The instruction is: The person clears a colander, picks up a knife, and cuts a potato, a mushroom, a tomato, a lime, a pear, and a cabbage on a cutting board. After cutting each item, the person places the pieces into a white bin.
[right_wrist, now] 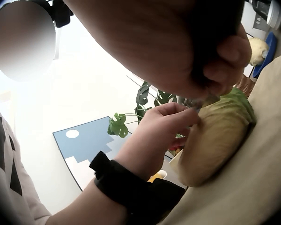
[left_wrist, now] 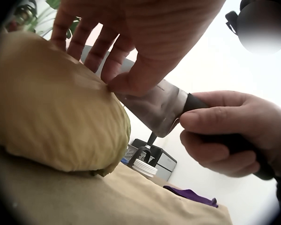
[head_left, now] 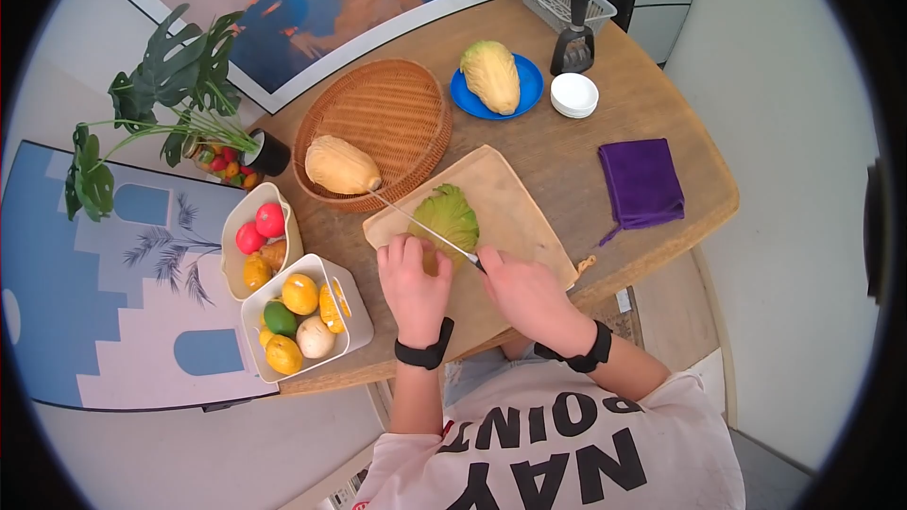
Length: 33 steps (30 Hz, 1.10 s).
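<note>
A napa cabbage (head_left: 446,219) with green leaf tips lies on its side on the tan cutting board (head_left: 510,194). My right hand (head_left: 524,291) grips the black handle of a kitchen knife (left_wrist: 159,105), fingers wrapped round it. The knife's broad blade lies across the top of the cabbage, pointing to the far left in the head view. On the cabbage's near end rests my left hand (head_left: 414,285), fingertips and thumb pressed to its top, close beside the blade. The lower edge of the blade is partly hidden behind the left fingers in the left wrist view.
A wicker tray (head_left: 402,104) holding a pale cabbage (head_left: 342,165) stands behind the board. Left are two white bins (head_left: 357,335) of produce. Further back sit a blue plate (head_left: 531,85) with another cabbage, white bowls (head_left: 574,94) and a grater-like black tool (head_left: 573,42); right, a purple cloth (head_left: 642,184).
</note>
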Available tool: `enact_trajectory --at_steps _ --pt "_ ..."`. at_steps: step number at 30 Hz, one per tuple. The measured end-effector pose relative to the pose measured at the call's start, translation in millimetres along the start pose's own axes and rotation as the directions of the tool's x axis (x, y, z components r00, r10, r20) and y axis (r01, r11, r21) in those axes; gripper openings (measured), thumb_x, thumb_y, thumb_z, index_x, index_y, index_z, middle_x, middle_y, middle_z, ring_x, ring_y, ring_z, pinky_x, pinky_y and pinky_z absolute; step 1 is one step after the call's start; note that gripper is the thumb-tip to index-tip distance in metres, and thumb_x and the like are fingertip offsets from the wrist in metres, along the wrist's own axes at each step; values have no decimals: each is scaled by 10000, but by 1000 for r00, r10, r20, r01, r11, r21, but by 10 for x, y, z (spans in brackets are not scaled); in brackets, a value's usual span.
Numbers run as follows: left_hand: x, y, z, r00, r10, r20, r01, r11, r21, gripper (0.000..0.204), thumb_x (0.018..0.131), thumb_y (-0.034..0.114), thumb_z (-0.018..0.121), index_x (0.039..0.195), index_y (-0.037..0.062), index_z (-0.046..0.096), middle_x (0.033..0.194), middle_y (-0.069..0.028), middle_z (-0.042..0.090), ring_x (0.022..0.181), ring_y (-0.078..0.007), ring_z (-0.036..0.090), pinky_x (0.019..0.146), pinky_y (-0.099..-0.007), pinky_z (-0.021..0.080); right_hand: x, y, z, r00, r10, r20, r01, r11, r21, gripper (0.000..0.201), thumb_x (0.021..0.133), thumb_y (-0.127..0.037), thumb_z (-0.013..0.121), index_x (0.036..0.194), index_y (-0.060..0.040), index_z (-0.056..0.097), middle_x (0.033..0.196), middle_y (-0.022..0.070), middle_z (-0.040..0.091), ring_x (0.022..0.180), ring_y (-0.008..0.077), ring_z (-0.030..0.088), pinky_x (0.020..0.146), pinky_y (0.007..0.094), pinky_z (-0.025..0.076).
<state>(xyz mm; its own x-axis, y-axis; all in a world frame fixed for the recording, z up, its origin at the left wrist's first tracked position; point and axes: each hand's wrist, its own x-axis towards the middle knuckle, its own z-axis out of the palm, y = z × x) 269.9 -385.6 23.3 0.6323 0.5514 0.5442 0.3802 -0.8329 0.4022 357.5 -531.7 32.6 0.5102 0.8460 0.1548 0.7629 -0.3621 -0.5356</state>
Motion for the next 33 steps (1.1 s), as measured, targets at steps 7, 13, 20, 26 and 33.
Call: enact_trajectory --at_steps 7,13,20,26,33 --pt "-66 -19 -119 998 -26 59 26 1000 6 157 712 27 729 814 27 610 908 -117 590 875 -334 560 764 -425 486 -30 -34 150 1000 -26 18 26 1000 4 227 896 -104 598 1093 -35 509 802 147 647 680 354 665 571 449 528" --pt "-105 -14 -155 997 -45 70 45 999 8 158 711 17 729 818 22 613 884 -120 589 867 -333 566 761 -431 489 -39 -99 122 998 -53 35 54 998 -22 202 884 -104 601 1049 -39 504 759 147 637 660 342 666 555 440 523" --pt "-142 -81 -205 993 -64 104 62 998 17 159 708 5 730 821 11 619 858 -134 604 849 -349 580 758 -441 496 -60 -124 138 994 -109 23 110 994 -22 188 867 -94 607 1008 -36 497 737 140 632 627 334 656 533 427 515" --pt "-172 -107 -261 985 -119 128 115 993 34 132 713 -1 721 800 -2 622 836 -147 616 838 -357 597 765 -442 503 -66 -180 84 990 -122 71 121 992 21 171 869 -80 588 994 -29 484 741 149 635 649 346 663 532 431 515" --pt "-248 -215 -266 976 -178 127 173 984 47 116 711 12 725 761 -4 622 823 -151 623 844 -356 604 773 -455 505 -92 -221 105 986 -135 96 133 991 23 136 885 -75 551 994 -28 485 750 151 643 667 338 686 531 417 535"
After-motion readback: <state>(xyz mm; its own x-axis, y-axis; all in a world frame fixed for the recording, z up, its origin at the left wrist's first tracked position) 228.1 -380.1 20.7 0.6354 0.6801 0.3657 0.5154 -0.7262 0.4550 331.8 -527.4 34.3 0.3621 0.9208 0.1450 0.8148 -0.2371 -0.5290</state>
